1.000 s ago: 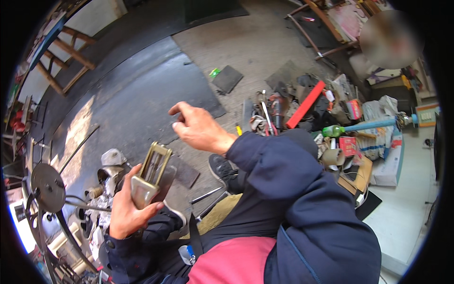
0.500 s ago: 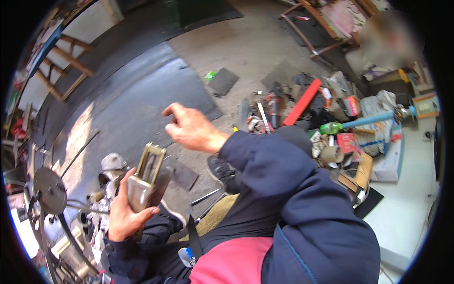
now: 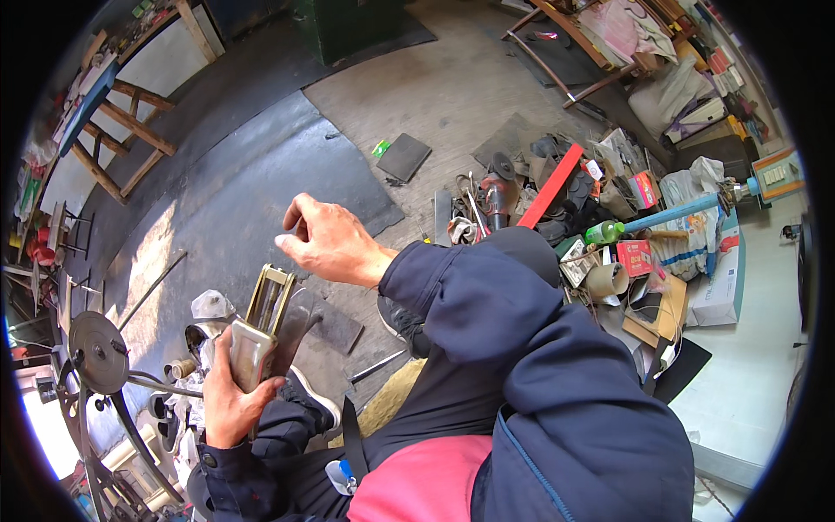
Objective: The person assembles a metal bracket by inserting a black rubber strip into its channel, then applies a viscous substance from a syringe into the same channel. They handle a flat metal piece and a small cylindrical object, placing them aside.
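My left hand [image 3: 233,402] is wrapped round a boxy metal piece with an open olive-brass frame [image 3: 272,293] at its upper end. The piece's pale, worn flat part [image 3: 251,352] lies against my fingers and thumb. It is tilted upward, and I cannot tell what kind of fitting it is. My right hand [image 3: 335,244] hovers to the right of and beyond the piece, touching nothing. Its index finger and thumb are bent with a gap between them, and nothing shows in that gap. The other fingers are partly hidden.
A round metal disc [image 3: 97,352] on a curved-leg stand is at my left. Ahead lies a dark floor mat [image 3: 287,165]. To the right, a heap holds an angle grinder [image 3: 497,191], a red bar [image 3: 551,185] and a green bottle [image 3: 604,232]. A blue pole [image 3: 674,213] crosses above it.
My right hand has moved slightly left and down in the picture, and its fingers have curled in more. The left hand still holds the metal piece, which has shifted little.
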{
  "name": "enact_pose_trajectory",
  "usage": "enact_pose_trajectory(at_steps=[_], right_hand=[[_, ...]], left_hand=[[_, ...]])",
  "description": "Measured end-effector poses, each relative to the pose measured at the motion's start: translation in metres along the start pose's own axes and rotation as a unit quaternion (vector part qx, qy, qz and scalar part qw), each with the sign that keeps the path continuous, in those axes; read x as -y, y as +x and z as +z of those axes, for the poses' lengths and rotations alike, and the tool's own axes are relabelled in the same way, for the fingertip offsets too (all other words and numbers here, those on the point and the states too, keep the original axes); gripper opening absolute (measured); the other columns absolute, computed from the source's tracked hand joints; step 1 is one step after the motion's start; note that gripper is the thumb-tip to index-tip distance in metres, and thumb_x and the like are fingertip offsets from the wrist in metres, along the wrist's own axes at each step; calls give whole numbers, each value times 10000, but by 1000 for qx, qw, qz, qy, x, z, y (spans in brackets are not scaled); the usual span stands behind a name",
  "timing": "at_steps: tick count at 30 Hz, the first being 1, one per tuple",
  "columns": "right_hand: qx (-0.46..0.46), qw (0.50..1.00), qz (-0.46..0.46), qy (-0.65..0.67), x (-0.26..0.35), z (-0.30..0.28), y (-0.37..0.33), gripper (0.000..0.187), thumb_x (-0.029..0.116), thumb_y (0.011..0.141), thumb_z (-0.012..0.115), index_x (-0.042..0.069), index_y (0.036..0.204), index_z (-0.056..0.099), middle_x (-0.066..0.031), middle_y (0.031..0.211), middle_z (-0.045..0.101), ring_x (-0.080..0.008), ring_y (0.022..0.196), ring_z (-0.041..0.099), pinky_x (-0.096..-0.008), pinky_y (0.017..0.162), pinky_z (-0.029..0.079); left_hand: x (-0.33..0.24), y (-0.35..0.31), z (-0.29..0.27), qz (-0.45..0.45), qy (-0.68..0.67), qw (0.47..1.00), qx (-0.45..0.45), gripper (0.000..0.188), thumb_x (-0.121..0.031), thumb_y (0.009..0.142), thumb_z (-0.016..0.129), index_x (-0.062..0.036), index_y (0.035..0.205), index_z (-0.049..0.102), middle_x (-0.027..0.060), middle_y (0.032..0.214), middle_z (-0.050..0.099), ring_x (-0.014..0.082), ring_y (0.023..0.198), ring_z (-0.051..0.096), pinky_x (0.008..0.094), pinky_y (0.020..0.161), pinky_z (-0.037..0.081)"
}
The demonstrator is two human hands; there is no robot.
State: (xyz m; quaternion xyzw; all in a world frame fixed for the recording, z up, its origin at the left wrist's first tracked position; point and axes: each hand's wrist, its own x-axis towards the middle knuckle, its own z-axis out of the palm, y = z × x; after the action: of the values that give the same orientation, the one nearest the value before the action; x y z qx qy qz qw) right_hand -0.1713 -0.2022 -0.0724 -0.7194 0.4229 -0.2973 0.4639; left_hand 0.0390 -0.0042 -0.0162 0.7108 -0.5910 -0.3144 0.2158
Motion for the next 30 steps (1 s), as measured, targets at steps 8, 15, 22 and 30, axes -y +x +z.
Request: enact_pose_trajectory(at_steps=[8, 15, 22, 30], right_hand=[[55, 995, -78, 12, 10, -3, -14, 429, 365, 932, 723, -48, 817, 726, -262, 715, 649, -374, 653, 657, -456, 644, 513], [273, 959, -46, 49, 22, 11, -43, 463, 398, 934, 700, -54, 848, 749, -228, 713, 702, -333, 656, 714, -429, 634, 550], [349, 937, -24, 10, 29, 47, -63, 518, 442, 933, 684, -75, 908, 721, -270, 858, 727, -426, 841, 730, -477, 753, 566], [254, 965, -64, -1, 39, 61, -82, 495, 362, 875, 735, -122, 965, 682, -320, 982, 720, -448, 967, 723, -503, 858, 573]], left_hand=[[7, 0, 12, -37, 14, 999, -33, 759, -211, 746, 847, -7, 1398, 517, 208, 1154, 702, 350, 1031, 702, 416, 939, 532], [7, -3, 28, -32, -99, 992, -68, 704, -251, 867, 825, 19, 1423, 486, 148, 1118, 705, 225, 977, 674, 354, 895, 541], [22, -10, 35, -54, -144, 983, -101, 677, -311, 952, 760, 40, 1453, 471, 167, 1266, 644, 214, 1110, 633, 342, 974, 506], [52, -20, 47, -133, -488, 857, -100, 447, -372, 1070, 561, -60, 1389, 568, 52, 1188, 701, 174, 1011, 706, 323, 864, 568]])
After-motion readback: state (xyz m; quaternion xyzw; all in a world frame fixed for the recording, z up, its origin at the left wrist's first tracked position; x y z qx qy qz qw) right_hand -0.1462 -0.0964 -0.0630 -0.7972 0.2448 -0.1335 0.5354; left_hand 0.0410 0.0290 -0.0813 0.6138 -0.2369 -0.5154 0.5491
